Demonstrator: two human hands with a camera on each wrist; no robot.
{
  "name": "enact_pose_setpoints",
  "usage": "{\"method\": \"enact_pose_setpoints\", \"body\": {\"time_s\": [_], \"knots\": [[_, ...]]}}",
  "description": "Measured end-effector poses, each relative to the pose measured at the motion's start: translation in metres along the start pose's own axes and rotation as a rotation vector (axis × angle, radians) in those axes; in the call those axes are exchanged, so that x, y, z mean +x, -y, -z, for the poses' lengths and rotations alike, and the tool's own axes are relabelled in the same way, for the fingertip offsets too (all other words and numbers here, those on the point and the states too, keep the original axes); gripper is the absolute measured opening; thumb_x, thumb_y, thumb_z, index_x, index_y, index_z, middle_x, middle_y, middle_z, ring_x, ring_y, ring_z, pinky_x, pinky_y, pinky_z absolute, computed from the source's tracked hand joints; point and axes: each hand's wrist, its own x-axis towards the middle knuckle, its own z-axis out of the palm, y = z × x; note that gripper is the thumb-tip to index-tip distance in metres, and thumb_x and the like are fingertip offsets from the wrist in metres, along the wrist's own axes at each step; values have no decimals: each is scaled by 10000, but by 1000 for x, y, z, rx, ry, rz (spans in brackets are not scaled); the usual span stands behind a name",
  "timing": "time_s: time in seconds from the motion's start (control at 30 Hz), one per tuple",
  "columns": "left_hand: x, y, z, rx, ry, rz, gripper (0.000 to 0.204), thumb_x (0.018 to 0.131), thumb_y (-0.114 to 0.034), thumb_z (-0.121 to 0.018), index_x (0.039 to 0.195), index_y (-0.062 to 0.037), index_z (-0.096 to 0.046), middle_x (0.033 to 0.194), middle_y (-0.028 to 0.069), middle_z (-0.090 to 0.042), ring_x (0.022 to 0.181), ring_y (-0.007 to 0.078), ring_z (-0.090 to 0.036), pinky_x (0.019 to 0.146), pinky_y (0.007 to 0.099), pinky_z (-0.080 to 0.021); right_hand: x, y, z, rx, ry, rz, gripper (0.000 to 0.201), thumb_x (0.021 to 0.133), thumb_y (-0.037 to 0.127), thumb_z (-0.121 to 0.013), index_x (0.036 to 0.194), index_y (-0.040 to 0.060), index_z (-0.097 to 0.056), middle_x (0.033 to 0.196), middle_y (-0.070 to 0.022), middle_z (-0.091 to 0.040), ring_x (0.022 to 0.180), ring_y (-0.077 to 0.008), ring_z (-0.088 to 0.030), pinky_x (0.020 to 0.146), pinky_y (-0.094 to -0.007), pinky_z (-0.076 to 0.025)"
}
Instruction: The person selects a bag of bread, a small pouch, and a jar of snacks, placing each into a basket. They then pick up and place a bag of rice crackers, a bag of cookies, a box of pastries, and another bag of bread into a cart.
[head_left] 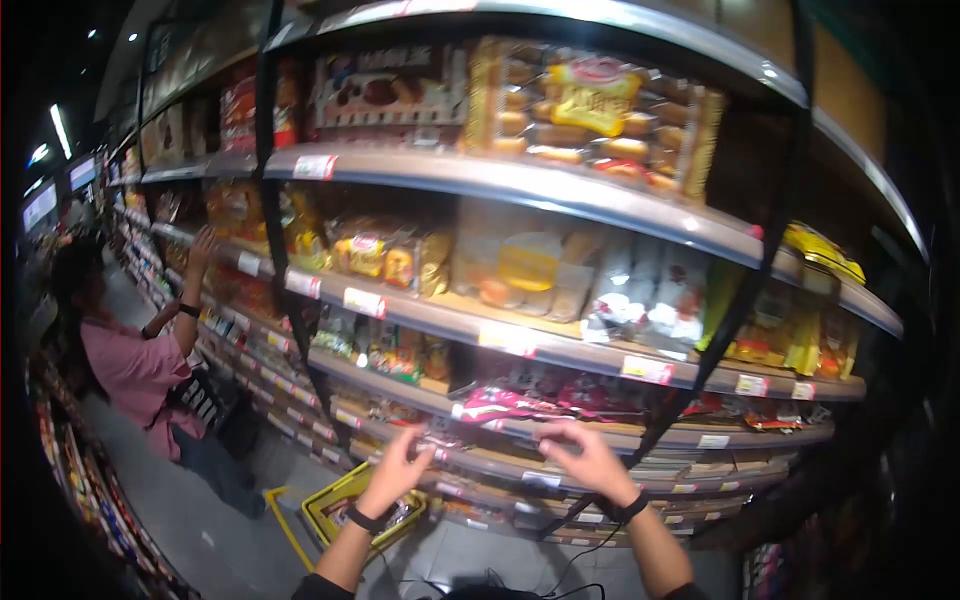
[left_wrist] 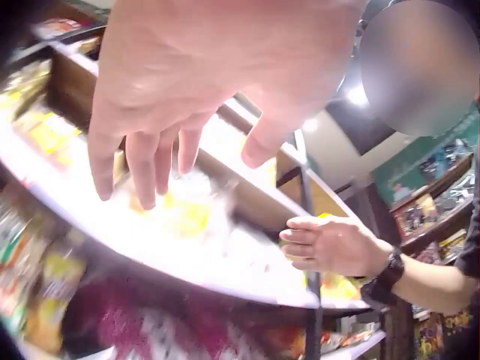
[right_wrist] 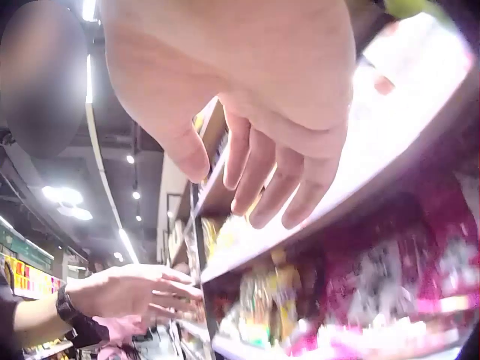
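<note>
In the head view my left hand (head_left: 395, 470) is raised low before the shelves, fingers relaxed and holding nothing. To its right, my right hand (head_left: 588, 462) hangs in the air with loosely bent fingers, also empty. Pink packages (head_left: 540, 402) lie on the shelf just above and behind both hands. The left wrist view shows my left hand (left_wrist: 217, 75) with fingers spread downward and my right hand (left_wrist: 337, 246) beyond it. In the right wrist view my right hand (right_wrist: 255, 97) has its fingers apart, and my left hand (right_wrist: 131, 291) is to the left.
A yellow basket (head_left: 322, 508) stands on the floor at the lower left. A person in a pink shirt (head_left: 135, 365) is in the aisle, one arm raised toward the shelves. Black upright posts (head_left: 728, 325) cross in front of the packed shelves (head_left: 600, 205).
</note>
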Motion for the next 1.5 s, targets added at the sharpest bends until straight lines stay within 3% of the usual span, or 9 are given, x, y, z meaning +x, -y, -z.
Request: {"method": "enact_pose_setpoints", "body": {"time_s": [0.17, 0.47, 0.53, 0.83, 0.93, 0.97, 1.07, 1.33, 1.5], "knots": [[137, -227, 80, -96, -36, -488, 464, 941, -195, -639, 1343, 5, -523, 1349, 135, -561, 1256, 235, -538, 1064, 364, -415, 68, 159, 118, 68, -346, 531, 218, 919, 62, -649, 1131, 13, -638, 1135, -56, -654, 1086, -141, -596, 964, -295, -464], [376, -239, 83, 95, -366, -471, 719, 857, -317, -703, 1383, 85, -421, 1347, 273, -536, 1261, 302, -521, 1064, 374, -409, 214, 201, 275, -506, -896, 247, 919, 761, 443, -774, 1385, -107, -383, 1359, -288, -495, 1211, -328, -559, 1026, -369, -439], [378, -243, 70, -30, -252, -444, 691, 854, -279, -710, 1368, 88, -432, 1302, 241, -565, 1212, 270, -548, 1045, 359, -423, 211, 211, 264, -656, -1003, -44, 953, 719, 485, -794, 1362, -103, -408, 1340, -290, -521, 1221, -371, -558, 1036, -391, -437], [372, -263, 68, -281, -171, -258, 660, 833, -299, -745, 1279, 24, -382, 1207, 186, -560, 1110, 222, -557, 958, 359, -472, 187, 200, 248, -211, -642, 294, 596, 704, 206, -898, 1104, -33, -527, 1086, -169, -660, 1025, -211, -653, 890, -327, -544], [366, -259, 76, -124, -148, -295, 993, 752, -397, -758, 1400, 150, -240, 1380, 350, -421, 1311, 389, -448, 1087, 433, -394, 176, 200, 236, -159, -597, 479, 573, 698, 136, -892, 1106, -15, -520, 1064, -143, -666, 1001, -202, -657, 884, -326, -547], [371, -251, 68, -29, -406, -405, 612, 817, -273, -761, 1237, 36, -440, 1177, 175, -576, 1036, 198, -575, 869, 341, -501, 174, 198, 235, -184, -571, 571, 559, 698, 116, -885, 1115, -15, -537, 1056, -126, -671, 985, -195, -660, 878, -324, -547], [357, -251, 89, -161, -9, -162, 595, 821, -236, -758, 1254, 31, -450, 1191, 138, -575, 1006, 161, -574, 835, 319, -500, 169, 193, 230, -257, -543, 756, 501, 708, 74, -864, 1120, -12, -592, 1020, -82, -688, 936, -172, -668, 854, -319, -547], [270, -277, 109, 29, -649, -794, 659, 834, -251, -822, 1324, -1, -460, 1166, 111, -642, 1007, 193, -633, 880, 322, -509, 97, 235, 207, -524, -650, 863, 413, 775, 145, -855, 1094, -5, -640, 999, -69, -712, 907, -150, -683, 805, -304, -555], [166, -275, 119, -292, -261, -565, 535, 839, -130, -790, 1261, -11, -483, 1149, 110, -620, 991, 174, -651, 858, 313, -549, 37, 208, 170, -32, -604, 701, 488, 830, 116, -803, 1189, 13, -489, 1109, -86, -627, 971, -147, -647, 824, -284, -558]]}}
